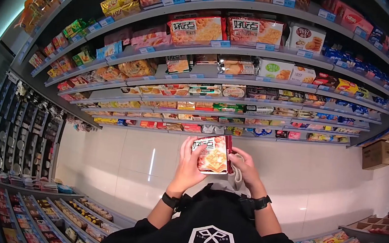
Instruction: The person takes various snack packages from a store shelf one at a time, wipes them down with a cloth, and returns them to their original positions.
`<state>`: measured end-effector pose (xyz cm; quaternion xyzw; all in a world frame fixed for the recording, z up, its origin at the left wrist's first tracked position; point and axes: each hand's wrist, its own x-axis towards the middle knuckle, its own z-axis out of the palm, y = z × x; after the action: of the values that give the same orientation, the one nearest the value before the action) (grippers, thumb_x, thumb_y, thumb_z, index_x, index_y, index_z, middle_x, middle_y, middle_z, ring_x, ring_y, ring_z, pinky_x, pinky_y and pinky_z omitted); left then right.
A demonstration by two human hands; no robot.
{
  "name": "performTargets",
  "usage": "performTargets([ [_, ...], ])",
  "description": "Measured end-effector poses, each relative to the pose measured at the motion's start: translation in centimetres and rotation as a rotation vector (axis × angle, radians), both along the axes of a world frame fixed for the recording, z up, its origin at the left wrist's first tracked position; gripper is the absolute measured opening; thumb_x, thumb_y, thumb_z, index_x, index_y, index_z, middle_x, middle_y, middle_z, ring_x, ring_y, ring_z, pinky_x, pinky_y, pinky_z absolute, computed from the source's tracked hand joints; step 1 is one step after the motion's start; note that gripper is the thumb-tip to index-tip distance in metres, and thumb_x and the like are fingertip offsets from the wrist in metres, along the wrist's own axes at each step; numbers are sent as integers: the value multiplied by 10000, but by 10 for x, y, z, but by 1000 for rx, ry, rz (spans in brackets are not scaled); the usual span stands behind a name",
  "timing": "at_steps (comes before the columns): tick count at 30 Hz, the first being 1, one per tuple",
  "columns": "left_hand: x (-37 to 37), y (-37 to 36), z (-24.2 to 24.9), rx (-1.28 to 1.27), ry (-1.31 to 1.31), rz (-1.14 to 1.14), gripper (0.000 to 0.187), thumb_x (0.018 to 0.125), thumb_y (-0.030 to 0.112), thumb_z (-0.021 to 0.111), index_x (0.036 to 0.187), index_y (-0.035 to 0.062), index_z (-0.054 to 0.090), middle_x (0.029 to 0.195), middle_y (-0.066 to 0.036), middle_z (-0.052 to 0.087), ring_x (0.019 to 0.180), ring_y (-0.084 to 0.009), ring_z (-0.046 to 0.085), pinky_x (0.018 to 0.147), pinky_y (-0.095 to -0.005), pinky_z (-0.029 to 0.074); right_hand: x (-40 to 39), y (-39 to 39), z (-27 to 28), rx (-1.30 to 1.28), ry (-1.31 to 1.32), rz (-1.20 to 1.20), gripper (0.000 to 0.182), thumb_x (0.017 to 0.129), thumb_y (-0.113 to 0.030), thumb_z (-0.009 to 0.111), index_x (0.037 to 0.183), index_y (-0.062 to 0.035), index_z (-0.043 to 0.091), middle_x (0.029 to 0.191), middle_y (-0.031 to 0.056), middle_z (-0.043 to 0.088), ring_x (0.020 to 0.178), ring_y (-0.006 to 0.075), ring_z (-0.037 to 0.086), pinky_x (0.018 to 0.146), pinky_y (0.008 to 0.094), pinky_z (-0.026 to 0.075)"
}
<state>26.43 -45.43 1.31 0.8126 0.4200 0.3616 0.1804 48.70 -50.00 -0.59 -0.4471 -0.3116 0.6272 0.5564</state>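
Observation:
Between my two hands I hold a packet of biscuits (pixel 214 156), a red and cream pack with large dark Chinese characters and a picture of crackers on its front. My left hand (pixel 189 163) grips its left side, with the thumb over the front. On the dark red right edge, my right hand (pixel 246 169) closes with its thumb and fingers. The pack is tilted up towards me, in front of my chest. Something pale, perhaps cloth or a strap (pixel 236 177), hangs just under my right hand; what it is I cannot make out.
Ahead, a curved-looking shelf unit (pixel 185 81) carries rows of packaged biscuits and snacks with blue price tags. Similar red packs (pixel 195 29) sit on an upper shelf. A cardboard box (pixel 377 155) stands at the right. Lower shelves (pixel 66 223) of goods lie behind me on both sides.

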Motion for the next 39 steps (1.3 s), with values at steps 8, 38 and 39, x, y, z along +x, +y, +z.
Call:
performTargets([
  [8,-8,-5,14,-149,102,-182,1138,601,285,998,1553,150,389,1662,-219,255,1544,-490,212,1226,-592,281,-8,-12,-20,-9,-68,81,457,918,-133,795,1305,39,625,1186,75,719,1024,106,674,902,289,560],
  [38,15,248,-20,-351,-321,30,530,801,199,866,1266,5,703,1235,-135,612,1144,-302,598,986,-403,494,14,199,24,-4,-664,164,805,891,-271,816,1529,47,442,1493,225,576,1414,293,532,1147,371,415],
  [39,13,261,-11,-324,-249,63,520,799,209,866,1258,19,712,1206,-128,612,1155,-310,579,1000,-419,476,11,216,23,-1,-657,139,796,886,-273,817,1524,36,455,1488,223,582,1403,294,542,1142,370,419],
])
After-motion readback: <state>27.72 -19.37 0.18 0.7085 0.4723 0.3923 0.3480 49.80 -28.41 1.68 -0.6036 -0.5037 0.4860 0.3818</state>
